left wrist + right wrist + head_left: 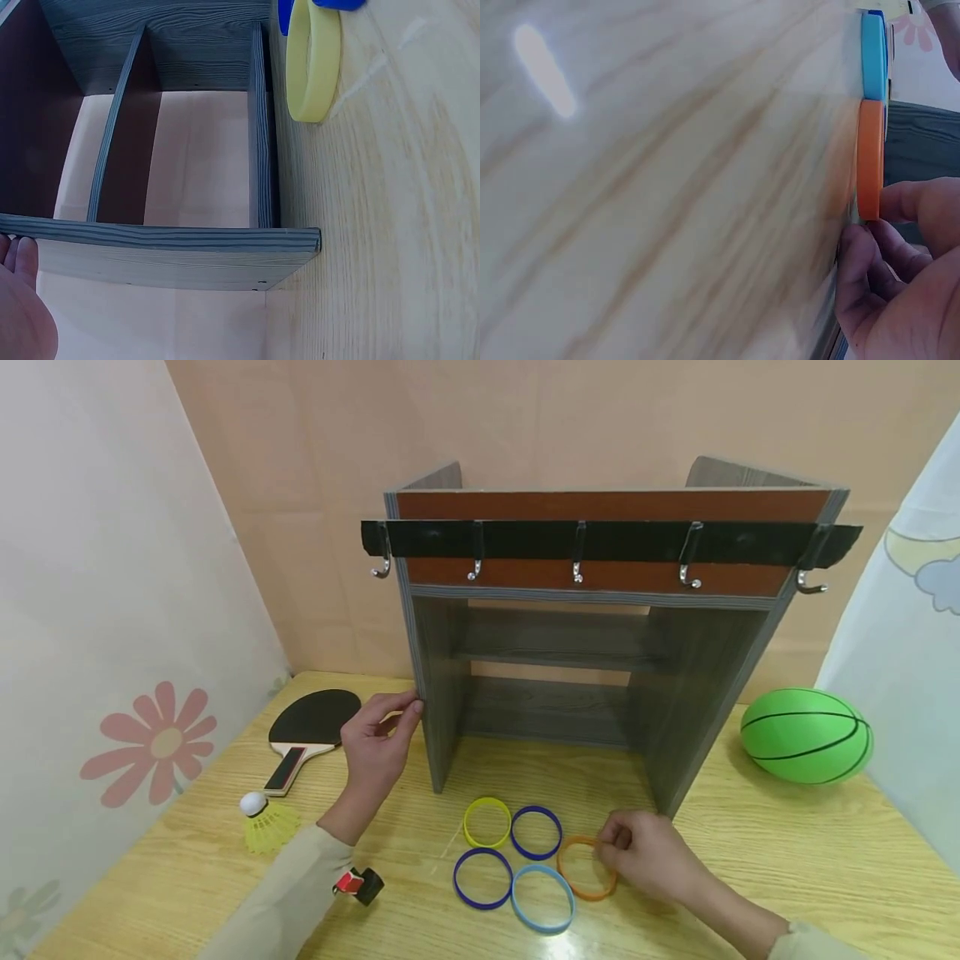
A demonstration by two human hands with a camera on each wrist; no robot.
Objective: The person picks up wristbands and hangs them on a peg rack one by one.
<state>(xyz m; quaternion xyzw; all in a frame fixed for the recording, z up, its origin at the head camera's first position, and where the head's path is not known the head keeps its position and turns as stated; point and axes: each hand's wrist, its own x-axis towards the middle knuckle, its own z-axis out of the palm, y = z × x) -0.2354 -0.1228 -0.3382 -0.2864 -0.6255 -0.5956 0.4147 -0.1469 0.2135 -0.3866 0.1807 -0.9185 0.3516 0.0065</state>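
Observation:
My right hand [647, 856] pinches the right edge of an orange wristband [591, 897], which lies on the table. The right wrist view has finger and thumb at the end of that orange band, beside a light blue wristband [873, 56]. A yellow wristband [466, 827] and two dark blue wristbands [456, 878] complete the cluster of touching or nearly touching rings. My left hand [377, 746] has bent fingers, with fingertips touching the left side panel of a grey wooden shelf [433, 693]. In the left wrist view, fingertips [27, 255] meet the panel's outer side; no finger shows inside.
Several metal hooks [577, 572] line a black strip [525, 539] across the shelf's top front. Left on the table are a table tennis paddle [315, 714], a shuttlecock [270, 825] and, by my sleeve, a small black-and-red object [358, 885]. A green ball [806, 735] sits right.

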